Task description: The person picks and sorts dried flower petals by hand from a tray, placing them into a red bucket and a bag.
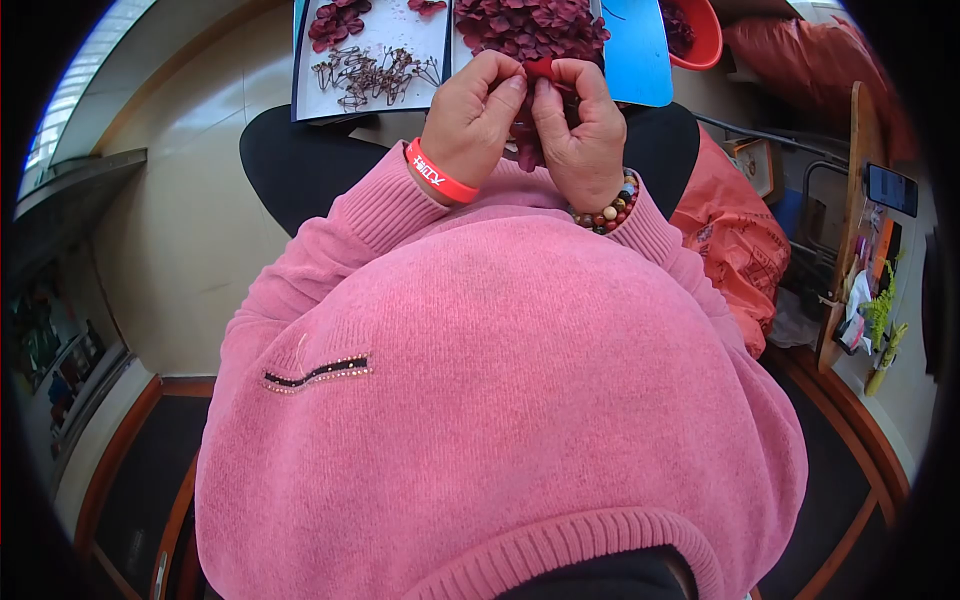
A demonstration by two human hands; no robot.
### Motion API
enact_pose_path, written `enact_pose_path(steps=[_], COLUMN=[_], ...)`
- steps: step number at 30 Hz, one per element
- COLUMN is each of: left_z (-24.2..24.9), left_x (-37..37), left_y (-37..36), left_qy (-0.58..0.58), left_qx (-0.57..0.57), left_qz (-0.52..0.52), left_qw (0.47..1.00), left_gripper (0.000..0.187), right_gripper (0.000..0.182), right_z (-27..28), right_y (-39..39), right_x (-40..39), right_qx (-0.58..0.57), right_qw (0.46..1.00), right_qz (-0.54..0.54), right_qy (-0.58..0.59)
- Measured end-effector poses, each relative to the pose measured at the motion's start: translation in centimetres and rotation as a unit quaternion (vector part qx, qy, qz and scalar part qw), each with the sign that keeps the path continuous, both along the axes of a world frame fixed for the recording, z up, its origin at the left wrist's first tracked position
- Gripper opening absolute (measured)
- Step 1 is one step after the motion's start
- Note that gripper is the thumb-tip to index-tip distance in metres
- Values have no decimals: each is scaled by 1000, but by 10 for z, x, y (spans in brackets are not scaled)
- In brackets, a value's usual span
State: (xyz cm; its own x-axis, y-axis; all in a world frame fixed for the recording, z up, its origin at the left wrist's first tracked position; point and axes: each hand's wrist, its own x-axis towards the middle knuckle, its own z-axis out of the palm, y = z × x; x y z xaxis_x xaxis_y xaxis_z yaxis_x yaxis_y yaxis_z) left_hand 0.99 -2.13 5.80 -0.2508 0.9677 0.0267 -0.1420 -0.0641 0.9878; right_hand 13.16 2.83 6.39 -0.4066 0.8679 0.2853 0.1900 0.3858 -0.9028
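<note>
Petals of dark red colour (527, 148) hang between the left hand (465, 120) and the right hand (585, 145), with their long axis running from the fingertips toward the pink sweater (500, 320). Both thumbs press against the forefingers, pinching at the upper end; which hand is nearer, I cannot tell.

Two hands (470, 125) (583, 140), one red bowl (704, 40), one wristband (440, 178), one phone (891, 190)

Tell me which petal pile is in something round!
The petal pile in the red bowl at top right; the other piles lie on flat white trays.
</note>
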Motion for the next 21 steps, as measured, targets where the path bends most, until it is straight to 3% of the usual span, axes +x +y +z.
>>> enact_pose_path(steps=[4,7,13,16,19,21], left_z=[1,-3,-16,-14,-11,-12], left_x=[-5,-11,-20,-18,-8,-10], left_y=[0,2,7,6,7,6], left_qy=[-65,-59,-254,-256,-227,-168], left_qx=[-19,-40,-79,-80,-85,-79], left_qz=[-43,-56,-102,-101,-36,-38], left_qw=[997,996,959,958,970,982], left_gripper=[10,11,11,11,12,11], right_gripper=[14,14,13,12,12,11], right_z=[0,1,-2,-2,-3,-2], right_y=[0,3,5,4,4,3], right_x=[1,-2,-1,-2,-2,-2], right_qx=[-13,72,123,113,90,77], right_qw=[1000,997,992,993,995,996], right_qz=[16,22,40,41,43,40], right_qy=[1,3,8,8,4,2])
